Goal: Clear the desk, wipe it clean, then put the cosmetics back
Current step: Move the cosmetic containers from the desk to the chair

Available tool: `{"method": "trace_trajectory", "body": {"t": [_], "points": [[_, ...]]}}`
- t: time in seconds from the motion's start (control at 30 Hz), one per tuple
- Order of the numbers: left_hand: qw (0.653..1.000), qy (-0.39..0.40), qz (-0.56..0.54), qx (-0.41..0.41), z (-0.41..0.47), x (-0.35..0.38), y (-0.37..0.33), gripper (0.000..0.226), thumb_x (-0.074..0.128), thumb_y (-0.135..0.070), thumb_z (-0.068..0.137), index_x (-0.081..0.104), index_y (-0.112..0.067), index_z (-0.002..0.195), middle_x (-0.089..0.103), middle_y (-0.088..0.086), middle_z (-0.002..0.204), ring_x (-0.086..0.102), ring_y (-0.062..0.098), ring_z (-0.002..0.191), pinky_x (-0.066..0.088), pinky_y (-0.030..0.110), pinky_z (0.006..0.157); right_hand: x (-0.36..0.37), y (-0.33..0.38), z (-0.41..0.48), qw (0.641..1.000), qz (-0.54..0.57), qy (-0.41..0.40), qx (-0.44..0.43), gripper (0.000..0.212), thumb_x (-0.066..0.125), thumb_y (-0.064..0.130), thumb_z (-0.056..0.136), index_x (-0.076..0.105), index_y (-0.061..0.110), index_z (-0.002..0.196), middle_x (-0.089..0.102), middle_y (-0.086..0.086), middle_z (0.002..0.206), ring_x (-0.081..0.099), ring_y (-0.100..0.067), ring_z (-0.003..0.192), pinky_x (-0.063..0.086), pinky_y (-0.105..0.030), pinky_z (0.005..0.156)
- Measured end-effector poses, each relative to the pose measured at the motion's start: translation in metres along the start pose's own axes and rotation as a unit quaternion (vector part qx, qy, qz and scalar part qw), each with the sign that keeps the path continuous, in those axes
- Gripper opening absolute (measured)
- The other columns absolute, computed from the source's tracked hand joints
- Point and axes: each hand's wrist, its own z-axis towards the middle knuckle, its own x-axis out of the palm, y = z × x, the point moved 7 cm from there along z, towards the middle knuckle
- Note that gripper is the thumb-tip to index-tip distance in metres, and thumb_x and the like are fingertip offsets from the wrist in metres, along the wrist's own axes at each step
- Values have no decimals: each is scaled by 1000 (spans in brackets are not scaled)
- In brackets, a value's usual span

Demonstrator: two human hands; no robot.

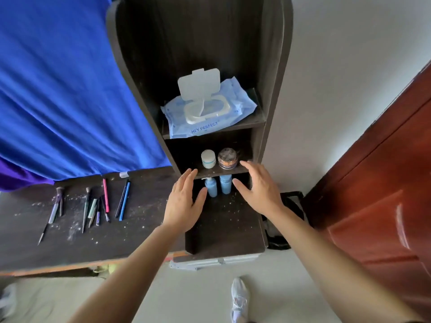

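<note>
Two blue bottles (219,187) stand side by side at the back of the dark desk (144,234), under the lowest shelf. My left hand (184,201) and my right hand (258,190) hover on either side of them, fingers straight, holding nothing. A white jar (208,159) and a brown jar with a glittery lid (227,158) sit on the small shelf above. A blue wet-wipe pack (207,108) with its lid flipped up lies on the higher shelf. Several makeup brushes and pencils (98,203) lie on the desk's left part, among white specks.
The dark shelf unit (268,113) rises at the desk's right end. A blue cloth (65,89) hangs behind the desk on the left. A red-brown door (384,183) stands to the right, a black bag (284,220) on the floor beside the shelf.
</note>
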Motion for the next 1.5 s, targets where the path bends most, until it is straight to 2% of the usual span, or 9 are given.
{"method": "trace_trajectory", "body": {"t": [0.27,0.5,0.67,0.83,0.93,1.17,1.33,1.4,1.5], "points": [[999,37,17,-4,92,51,15,64,63,-35,94,39,-10,148,44,12,148,42,32,134,35,40,110,47,-27,76,996,-17,70,44,82,71,49,86,33,21,152,46,-8,145,51,-28,129,46,-40,99],[996,54,5,-72,144,90,35,75,69,-38,87,35,-16,151,47,14,145,44,36,131,43,43,101,79,-46,104,989,-42,114,85,97,74,55,79,24,23,156,39,-7,151,46,-28,135,44,-42,103],[994,9,-47,-97,147,91,49,64,74,-33,85,50,-12,141,62,12,129,59,32,116,49,37,96,82,-45,108,994,-22,63,88,86,76,54,77,40,21,148,51,-4,143,48,-25,131,43,-39,101],[988,-34,-97,-119,118,77,47,59,78,-33,81,57,-16,133,66,4,123,61,26,109,53,44,92,70,-36,84,998,-16,19,52,77,83,50,69,57,13,132,64,-7,121,61,-28,111,47,-34,89],[990,-51,-100,-84,87,55,28,58,76,-35,81,56,-22,134,64,-4,125,59,23,106,53,42,89,48,-31,49,997,-9,-44,61,76,81,55,66,58,18,128,65,0,114,60,-21,106,51,-32,80],[992,-63,-106,-2,39,26,-6,57,77,-31,82,54,-26,134,58,-15,125,53,13,113,54,41,88,13,-26,-16,986,-2,-123,114,77,76,66,66,51,28,128,61,10,117,53,-11,110,51,-26,78],[987,-40,-99,119,24,12,-53,58,78,-29,81,54,-22,134,63,-4,125,51,14,111,51,32,85,-39,-20,-81,967,-58,-198,148,76,73,70,65,50,31,125,60,12,112,51,-10,105,42,-19,73],[979,-23,-104,171,12,15,-78,57,78,-28,82,54,-21,133,63,-2,124,50,14,112,43,25,86,-66,-20,-122,951,-86,-236,179,76,73,68,65,50,31,126,60,12,111,50,-11,103,45,-22,73],[956,22,-138,259,-23,31,-120,52,78,-26,83,59,-15,129,66,1,118,52,20,108,45,28,84,-100,-22,-207,914,-107,-290,263,76,71,68,65,51,34,130,60,13,118,50,-12,107,48,-27,79]]}}
